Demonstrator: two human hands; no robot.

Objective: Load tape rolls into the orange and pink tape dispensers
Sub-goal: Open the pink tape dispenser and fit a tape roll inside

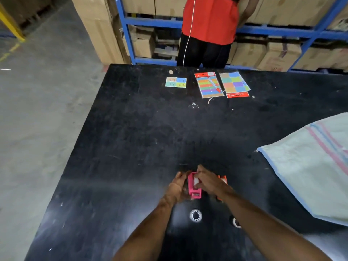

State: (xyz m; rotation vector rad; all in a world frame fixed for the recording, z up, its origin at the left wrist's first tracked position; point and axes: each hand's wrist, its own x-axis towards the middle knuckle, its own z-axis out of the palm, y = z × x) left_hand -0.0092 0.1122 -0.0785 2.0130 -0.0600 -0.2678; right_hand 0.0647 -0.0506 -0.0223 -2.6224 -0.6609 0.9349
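Observation:
The pink tape dispenser [194, 187] is held between both hands over the near middle of the black table [141, 129]. My left hand [177, 187] grips its left side. On its right side and top, my right hand [208, 180] closes its fingers near a white part inside. Behind my right hand, the orange tape dispenser [223, 179] stands on the table, mostly hidden. One tape roll [195, 215] lies flat just in front of my hands, and a second tape roll [236, 222] is partly covered by my right forearm.
A pale woven sack [310, 166] covers the table's right side. At the far edge lie two packs of coloured sticky notes [209, 85] [235, 83] and a small coloured card [176, 82]. A person in a red top [209, 25] stands beyond, before blue shelving with cartons.

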